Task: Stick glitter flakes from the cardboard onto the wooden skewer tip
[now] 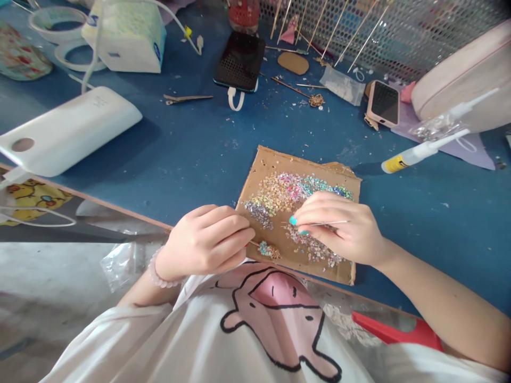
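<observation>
A brown cardboard sheet (259, 169) lies near the blue table's front edge, covered with several pastel shell chips (287, 189). My left hand (205, 242) is closed in a pinch on a thin stick whose tip carries a small chip-covered ornament (268, 250) over the cardboard's near-left corner. Over the chips rests my right hand (343, 229), fingers pinched on a thin metal needle (331, 223) that points right.
A glue bottle (415, 155) lies to the right. Behind the cardboard are a black phone (240, 61), a pink-cased phone (384, 103), a white power bank (67, 130), a tissue pack (128, 34), a hair clip (187, 98) and skewers against a mesh rack (359, 26).
</observation>
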`<state>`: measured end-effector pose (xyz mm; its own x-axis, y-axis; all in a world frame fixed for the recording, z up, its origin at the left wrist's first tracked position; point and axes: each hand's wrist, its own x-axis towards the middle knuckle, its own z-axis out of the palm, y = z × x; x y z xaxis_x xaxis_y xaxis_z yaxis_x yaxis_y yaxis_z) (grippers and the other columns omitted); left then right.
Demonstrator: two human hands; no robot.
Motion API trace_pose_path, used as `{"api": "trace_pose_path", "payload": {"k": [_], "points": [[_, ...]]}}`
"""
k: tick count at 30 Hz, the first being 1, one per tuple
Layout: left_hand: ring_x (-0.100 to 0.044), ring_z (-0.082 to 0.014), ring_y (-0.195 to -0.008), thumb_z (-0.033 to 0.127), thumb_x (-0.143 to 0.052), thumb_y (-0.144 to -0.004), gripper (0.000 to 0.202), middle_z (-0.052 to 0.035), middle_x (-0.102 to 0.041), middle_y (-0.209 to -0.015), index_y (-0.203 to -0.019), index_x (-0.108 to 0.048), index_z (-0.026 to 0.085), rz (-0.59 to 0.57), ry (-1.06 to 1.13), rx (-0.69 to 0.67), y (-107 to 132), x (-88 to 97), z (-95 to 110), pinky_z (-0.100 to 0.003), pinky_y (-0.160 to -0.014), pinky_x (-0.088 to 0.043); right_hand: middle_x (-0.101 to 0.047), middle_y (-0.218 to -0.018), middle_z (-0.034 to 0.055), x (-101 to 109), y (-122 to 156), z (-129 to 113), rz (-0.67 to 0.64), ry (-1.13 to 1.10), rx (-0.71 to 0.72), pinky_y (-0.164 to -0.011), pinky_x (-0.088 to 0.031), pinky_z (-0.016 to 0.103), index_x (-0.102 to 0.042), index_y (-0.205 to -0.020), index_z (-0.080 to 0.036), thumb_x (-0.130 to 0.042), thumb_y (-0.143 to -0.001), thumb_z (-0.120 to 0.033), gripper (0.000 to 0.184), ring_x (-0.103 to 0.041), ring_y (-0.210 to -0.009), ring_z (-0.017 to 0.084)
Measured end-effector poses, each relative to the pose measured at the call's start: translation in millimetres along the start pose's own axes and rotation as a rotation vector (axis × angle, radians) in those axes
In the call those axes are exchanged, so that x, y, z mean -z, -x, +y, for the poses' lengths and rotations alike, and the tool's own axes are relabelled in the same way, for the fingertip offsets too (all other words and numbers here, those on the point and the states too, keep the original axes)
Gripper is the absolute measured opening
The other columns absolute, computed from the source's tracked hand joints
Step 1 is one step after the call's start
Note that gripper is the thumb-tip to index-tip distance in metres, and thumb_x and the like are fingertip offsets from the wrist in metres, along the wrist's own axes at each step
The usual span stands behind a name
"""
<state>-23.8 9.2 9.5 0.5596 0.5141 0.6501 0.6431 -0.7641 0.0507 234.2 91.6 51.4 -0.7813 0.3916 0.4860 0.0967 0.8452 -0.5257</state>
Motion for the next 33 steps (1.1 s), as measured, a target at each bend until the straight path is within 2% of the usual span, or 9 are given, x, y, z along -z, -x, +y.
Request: {"api": "trace_pose_path", "payload": {"k": [9,23,33], "points": [[-0.059,-0.0165,-0.066,0.011,-0.055,-0.086,0.01,-0.0027,-0.067,-0.08,-0.093,-0.062,0.015,-0.018,0.008,0.01,-0.3,-0.1,-0.7,-0.032,-0.057,-0.045,-0.072,-0.08,0.0053,2.9,5.5,-0.1,-0.029,-0.035,0.009,-0.076,-0.055,0.033,-0.064,-0.091,-0.015,-0.061,-0.095,-0.01,0.007,-0.065,-0.078,0.016],[-0.06,-0.016,-0.069,0.007,-0.054,-0.085,0.013,-0.0029,-0.067,-0.082,-0.092,-0.061,0.016,0.004,-0.001,0.024,-0.1,-0.7,0.9,-0.031,-0.058,-0.046,-0.071,-0.082,0.0054,-3.1,6.7,2.7,-0.044,-0.072,0.021,-0.077,-0.055,0.031,-0.066,-0.093,-0.015,-0.056,-0.099,-0.017,0.012,-0.062,-0.08,0.014],[-0.059,-0.0151,-0.066,0.006,-0.054,-0.083,0.016,-0.0022,-0.067,-0.082,-0.092,-0.061,0.017,0.008,0.013,0.04,2.1,-2.9,1.3,-0.03,-0.058,-0.046,-0.072,-0.08,0.0038,-12.0,-1.7,5.6,0.015,-0.004,0.062,-0.077,-0.056,0.03,-0.067,-0.091,-0.015,-0.057,-0.099,-0.02,0.015,-0.061,-0.078,0.013]]}}
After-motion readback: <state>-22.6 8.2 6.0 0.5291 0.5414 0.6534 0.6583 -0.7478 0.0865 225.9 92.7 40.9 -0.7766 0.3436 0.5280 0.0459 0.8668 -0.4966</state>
